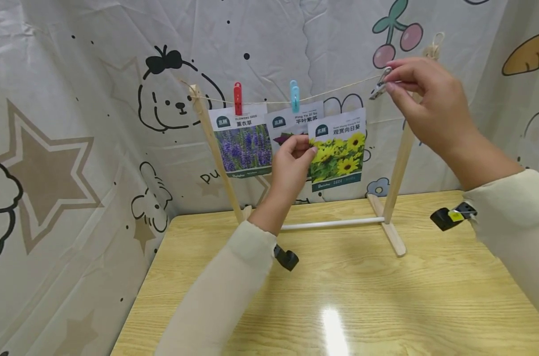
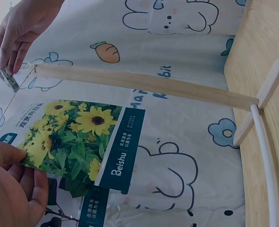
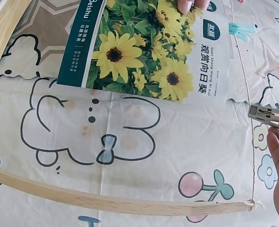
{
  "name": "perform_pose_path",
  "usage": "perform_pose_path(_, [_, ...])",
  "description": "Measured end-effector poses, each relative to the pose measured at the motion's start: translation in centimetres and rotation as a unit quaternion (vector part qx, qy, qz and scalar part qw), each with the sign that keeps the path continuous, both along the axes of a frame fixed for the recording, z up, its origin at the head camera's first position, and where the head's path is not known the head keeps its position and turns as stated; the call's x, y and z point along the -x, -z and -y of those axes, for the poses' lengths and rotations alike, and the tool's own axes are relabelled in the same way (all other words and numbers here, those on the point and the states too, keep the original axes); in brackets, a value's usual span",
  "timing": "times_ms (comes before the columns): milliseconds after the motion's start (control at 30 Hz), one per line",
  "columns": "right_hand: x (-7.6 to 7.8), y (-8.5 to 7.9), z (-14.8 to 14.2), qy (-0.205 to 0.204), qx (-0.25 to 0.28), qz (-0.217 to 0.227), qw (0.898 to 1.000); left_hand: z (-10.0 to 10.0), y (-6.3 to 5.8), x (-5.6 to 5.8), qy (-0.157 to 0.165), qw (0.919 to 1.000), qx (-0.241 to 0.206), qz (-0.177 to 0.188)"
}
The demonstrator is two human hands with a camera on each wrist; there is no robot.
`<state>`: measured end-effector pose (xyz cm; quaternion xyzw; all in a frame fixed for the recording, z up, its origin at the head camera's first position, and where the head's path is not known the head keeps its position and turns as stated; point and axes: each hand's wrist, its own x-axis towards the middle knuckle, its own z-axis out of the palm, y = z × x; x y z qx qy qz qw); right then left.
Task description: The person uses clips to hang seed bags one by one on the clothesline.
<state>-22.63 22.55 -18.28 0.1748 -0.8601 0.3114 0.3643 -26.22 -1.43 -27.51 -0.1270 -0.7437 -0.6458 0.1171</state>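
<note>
My left hand point(image 1: 291, 163) pinches the left edge of a sunflower seed packet point(image 1: 339, 155), holding it upright below the string point(image 1: 336, 90). Between thumb and fingers of my right hand point(image 1: 434, 101) is a pale grey clothespin point(image 1: 378, 89), close to the string's right part; in the right wrist view the clothespin point(image 3: 267, 113) has its tip at the string. A red clothespin point(image 1: 238, 99) holds a packet with purple flowers point(image 1: 242, 148) on the string. Beside it, a light blue clothespin point(image 1: 294, 96) holds another packet point(image 1: 284, 123), partly hidden behind my left hand and the sunflower packet.
Two wooden posts, left point(image 1: 216, 153) and right point(image 1: 398, 168), carry the string. A white rod point(image 1: 336, 223) runs low between them, and a wooden foot point(image 1: 393, 237) supports the right post on the wooden table point(image 1: 340, 287). A patterned cloth point(image 1: 260, 44) hangs behind.
</note>
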Motion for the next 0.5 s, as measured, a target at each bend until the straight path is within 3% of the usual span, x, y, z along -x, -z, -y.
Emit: perform_pose_path(500, [0.92,-1.06,0.57,-0.007,-0.021,-0.025,0.999,-0.39,-0.50,0.63,-0.003,0.9999,-0.005,0.012])
